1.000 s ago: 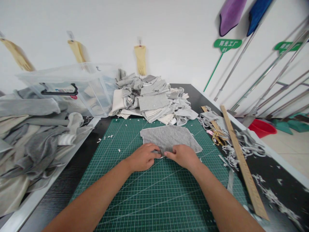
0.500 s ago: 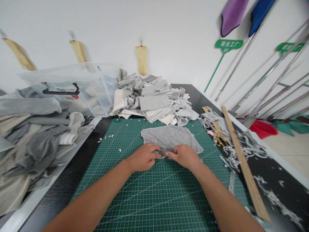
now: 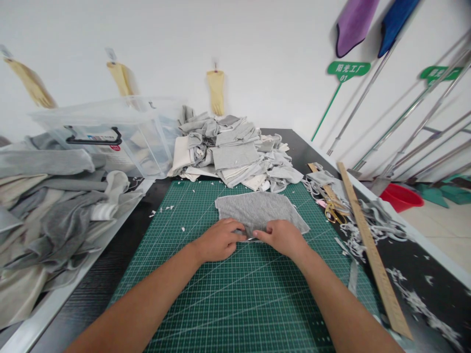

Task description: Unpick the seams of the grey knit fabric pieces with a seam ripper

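A piece of grey knit fabric (image 3: 261, 208) with pale edges lies on the green cutting mat (image 3: 235, 304). At its near edge, my left hand (image 3: 219, 239) pinches the cloth between thumb and fingers. Just to the right, my right hand (image 3: 281, 236) has its fingers curled on the same edge, thumb pointing inward. A small shiny metal piece (image 3: 251, 239) shows in the gap between the two thumbs. Its kind is too small to make out, and I cannot tell which hand has it.
Behind the mat rises a heap of grey and cream fabric pieces (image 3: 235, 152). More cloth (image 3: 55, 220) lies at left before a clear plastic box (image 3: 143, 147). At right are a wooden ruler (image 3: 371, 245), gold-handled scissors (image 3: 334, 214) and fabric scraps (image 3: 356, 235).
Slightly more of the shiny metal piece shows between my thumbs. Both hands and the grey fabric stay in nearly the same place.
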The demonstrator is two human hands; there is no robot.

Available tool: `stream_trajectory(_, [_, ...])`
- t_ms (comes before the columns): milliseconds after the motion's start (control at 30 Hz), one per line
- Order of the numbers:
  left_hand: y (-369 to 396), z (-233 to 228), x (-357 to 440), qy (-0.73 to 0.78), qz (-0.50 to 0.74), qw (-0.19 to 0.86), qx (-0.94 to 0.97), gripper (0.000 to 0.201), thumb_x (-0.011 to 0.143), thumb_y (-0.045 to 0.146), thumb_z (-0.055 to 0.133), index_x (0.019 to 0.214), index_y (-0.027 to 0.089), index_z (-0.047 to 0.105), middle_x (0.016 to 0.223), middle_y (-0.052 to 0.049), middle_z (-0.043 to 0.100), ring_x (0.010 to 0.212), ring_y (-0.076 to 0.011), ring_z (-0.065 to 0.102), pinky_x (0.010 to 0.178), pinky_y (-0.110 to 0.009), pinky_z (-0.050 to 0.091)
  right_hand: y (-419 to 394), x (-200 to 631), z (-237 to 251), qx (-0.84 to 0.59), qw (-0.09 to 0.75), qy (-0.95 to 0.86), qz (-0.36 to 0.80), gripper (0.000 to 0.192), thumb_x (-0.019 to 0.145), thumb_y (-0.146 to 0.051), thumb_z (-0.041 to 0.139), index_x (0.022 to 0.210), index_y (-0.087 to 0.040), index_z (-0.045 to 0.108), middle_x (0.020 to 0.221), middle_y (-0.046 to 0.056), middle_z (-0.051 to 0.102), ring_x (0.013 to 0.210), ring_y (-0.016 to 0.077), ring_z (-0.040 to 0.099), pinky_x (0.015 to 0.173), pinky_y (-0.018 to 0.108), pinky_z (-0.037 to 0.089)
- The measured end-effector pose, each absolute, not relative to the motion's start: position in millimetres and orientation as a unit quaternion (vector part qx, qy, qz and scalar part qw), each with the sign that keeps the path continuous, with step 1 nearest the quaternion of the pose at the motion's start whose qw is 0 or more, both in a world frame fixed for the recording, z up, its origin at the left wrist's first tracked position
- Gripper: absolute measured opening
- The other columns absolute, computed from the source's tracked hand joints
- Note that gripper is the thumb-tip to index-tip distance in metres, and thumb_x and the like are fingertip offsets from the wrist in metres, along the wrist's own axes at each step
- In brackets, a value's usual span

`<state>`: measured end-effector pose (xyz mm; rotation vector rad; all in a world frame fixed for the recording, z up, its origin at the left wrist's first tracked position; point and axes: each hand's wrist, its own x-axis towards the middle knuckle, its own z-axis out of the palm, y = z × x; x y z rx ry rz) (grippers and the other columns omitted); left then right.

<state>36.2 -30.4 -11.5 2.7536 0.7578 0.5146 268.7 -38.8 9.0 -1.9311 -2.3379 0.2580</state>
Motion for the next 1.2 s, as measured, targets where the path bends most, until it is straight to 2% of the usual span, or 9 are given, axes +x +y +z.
stream_trajectory(300, [-30.5, -11.1, 36.0, 0.259, 0.176, 0.127, 0.941, 0.041, 0.076, 0.009, 0.049, 0.112, 0.026, 0.063, 0.116, -0.005, 0.055, 0.106, -0.0216, 0.048, 0.093, -0.038, 0.039, -40.9, 263.8, 11.6, -0.635, 0.022, -0.767, 0.088, 0.053, 0.080, -0.066, 0.044, 0.069, -0.021, 0.069, 0.067, 0.006, 0.067, 0.061, 0.0168, 0.058, 0.051, 0.026, 0.027])
stream_trajectory(1200, [-30.5, -10.2, 35.7, 0.260, 0.177, 0.129, 0.940, 0.041, 0.077, 0.009, 0.049, 0.112, 0.026, 0.062, 0.114, -0.005, 0.055, 0.106, -0.0213, 0.049, 0.093, -0.038, 0.039, -43.4, 259.0, 11.9, -0.635, 0.018, -0.767, 0.089, 0.054, 0.081, -0.066, 0.042, 0.070, -0.020, 0.068, 0.069, 0.006, 0.068, 0.063, 0.0173, 0.059, 0.051, 0.026, 0.028])
